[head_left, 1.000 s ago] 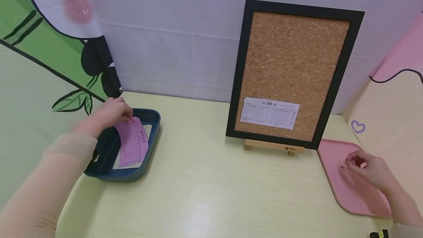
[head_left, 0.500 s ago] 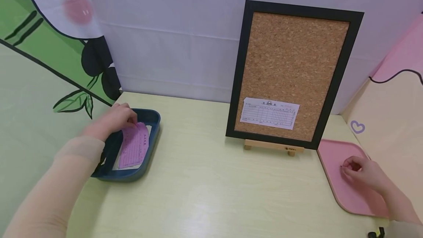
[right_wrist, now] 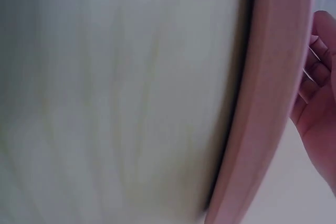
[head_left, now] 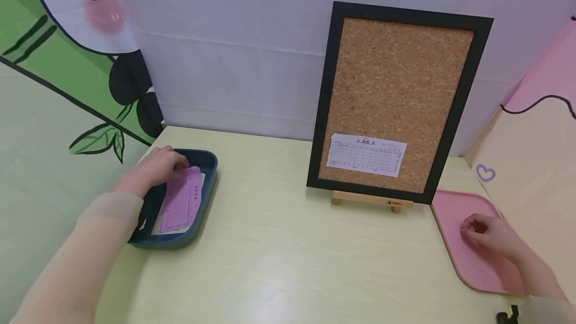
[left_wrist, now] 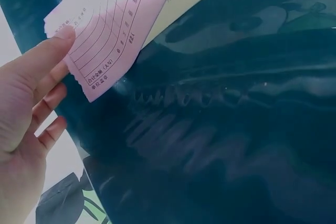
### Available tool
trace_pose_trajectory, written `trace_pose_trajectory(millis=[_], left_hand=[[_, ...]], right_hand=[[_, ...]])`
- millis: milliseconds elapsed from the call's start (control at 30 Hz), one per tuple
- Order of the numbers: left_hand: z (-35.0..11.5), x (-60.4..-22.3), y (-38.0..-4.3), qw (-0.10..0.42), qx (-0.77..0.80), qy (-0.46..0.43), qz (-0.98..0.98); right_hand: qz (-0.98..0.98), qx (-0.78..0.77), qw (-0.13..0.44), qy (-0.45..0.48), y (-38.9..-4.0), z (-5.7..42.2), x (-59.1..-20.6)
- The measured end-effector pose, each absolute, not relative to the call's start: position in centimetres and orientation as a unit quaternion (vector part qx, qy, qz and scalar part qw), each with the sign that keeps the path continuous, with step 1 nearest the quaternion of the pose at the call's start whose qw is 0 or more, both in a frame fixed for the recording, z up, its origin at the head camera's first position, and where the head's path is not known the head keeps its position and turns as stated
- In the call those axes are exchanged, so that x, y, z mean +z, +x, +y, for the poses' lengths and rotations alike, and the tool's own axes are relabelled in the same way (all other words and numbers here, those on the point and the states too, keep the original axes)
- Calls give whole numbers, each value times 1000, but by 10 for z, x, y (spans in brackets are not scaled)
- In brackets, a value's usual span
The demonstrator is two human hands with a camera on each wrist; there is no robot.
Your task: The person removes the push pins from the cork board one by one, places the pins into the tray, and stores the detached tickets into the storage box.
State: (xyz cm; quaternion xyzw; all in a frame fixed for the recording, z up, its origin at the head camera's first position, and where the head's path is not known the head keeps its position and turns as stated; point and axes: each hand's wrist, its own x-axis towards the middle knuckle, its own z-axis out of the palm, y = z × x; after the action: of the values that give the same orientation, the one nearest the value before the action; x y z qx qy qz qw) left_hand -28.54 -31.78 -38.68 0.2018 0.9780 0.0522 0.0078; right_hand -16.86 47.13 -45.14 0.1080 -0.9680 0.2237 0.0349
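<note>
In the head view my left hand (head_left: 162,166) reaches into a dark blue tray (head_left: 211,184) at the left. Its thumb and fingers pinch one end of a pink receipt slip (head_left: 182,204). The left wrist view shows the thumb lying on the corner of the slip (left_wrist: 105,51), which bends and has printed lines. Pale yellow paper (left_wrist: 184,3) lies under it. My right hand (head_left: 490,234) is low over a pink tray (head_left: 486,274), thumb and index finger brought together; I cannot tell whether they hold something small.
A black-framed corkboard (head_left: 400,89) leans on a small wooden easel (head_left: 371,199) at the back. One white printed form (head_left: 366,155) is fixed low on it. A black object (head_left: 507,315) is at the front right edge. The pale table (head_left: 279,244) lies between the trays.
My left hand has lowered slightly and moved right; the lifted pink slip lies flatter in the blue tray. My right hand has shifted a little left, and the tiny dark speck at its fingertips no longer shows.
</note>
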Motion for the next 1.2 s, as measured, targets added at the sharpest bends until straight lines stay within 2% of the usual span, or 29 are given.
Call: trace_pose_trajectory(millis=[333,600,933,1200], left_hand=[[-311,-393,-282,2,54,212,976],[-298,-379,-276,-7,36,205,978],[-280,-359,-269,-7,20,166,986],[-263,-343,-257,-30,23,143,989]], right_hand=[[-971,215,23,102,-169,472,-452],[-973,208,25,100,-164,470,-440],[-967,208,77,124,-165,470,-426],[-962,212,102,139,-165,463,-410]])
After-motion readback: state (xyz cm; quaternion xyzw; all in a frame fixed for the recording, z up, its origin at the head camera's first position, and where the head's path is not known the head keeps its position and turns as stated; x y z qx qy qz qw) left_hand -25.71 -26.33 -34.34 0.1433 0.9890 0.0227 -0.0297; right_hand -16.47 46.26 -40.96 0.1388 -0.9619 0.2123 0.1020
